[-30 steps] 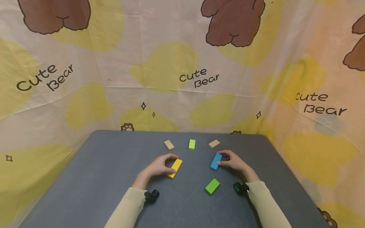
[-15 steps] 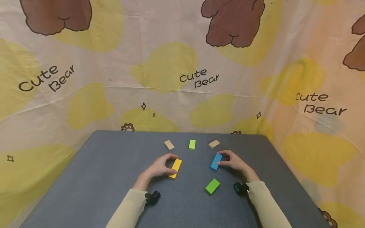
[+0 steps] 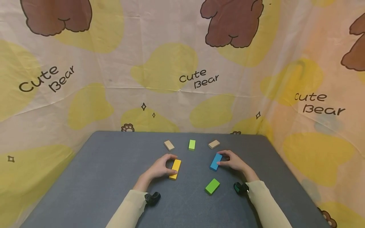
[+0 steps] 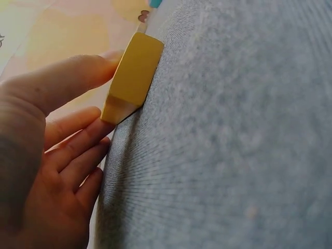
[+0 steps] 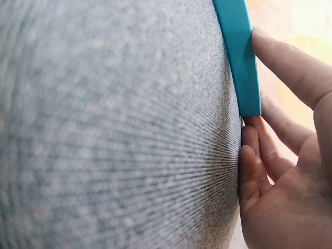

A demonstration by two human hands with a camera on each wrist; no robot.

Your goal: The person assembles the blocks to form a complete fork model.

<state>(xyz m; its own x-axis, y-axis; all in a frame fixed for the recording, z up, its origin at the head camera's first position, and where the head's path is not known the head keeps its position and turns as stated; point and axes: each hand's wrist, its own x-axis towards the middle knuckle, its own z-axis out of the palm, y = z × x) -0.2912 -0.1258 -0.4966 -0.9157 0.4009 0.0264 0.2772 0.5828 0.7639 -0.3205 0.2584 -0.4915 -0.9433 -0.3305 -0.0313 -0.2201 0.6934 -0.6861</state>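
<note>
Nearest on the grey table (image 3: 114, 177) lies a green block (image 3: 212, 186). Beyond, the person's left hand (image 3: 158, 167) pinches a yellow block (image 3: 176, 165); closer to the right edge, the right hand (image 3: 235, 162) pinches a blue block (image 3: 215, 162). Near the back edge lies a lime block (image 3: 192, 144).

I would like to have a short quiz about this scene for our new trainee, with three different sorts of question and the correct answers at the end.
1. Fill in the colour: the left hand holds the ____ block.
2. True or false: the right hand holds the darker green block.
3. How many blocks are on the table? A) four B) six C) eight

Key
1. Yellow block.
2. False; it holds the blue block, and the darker green block lies apart.
3. B: those three, plus the light green block, left tan block and right tan block.
</note>
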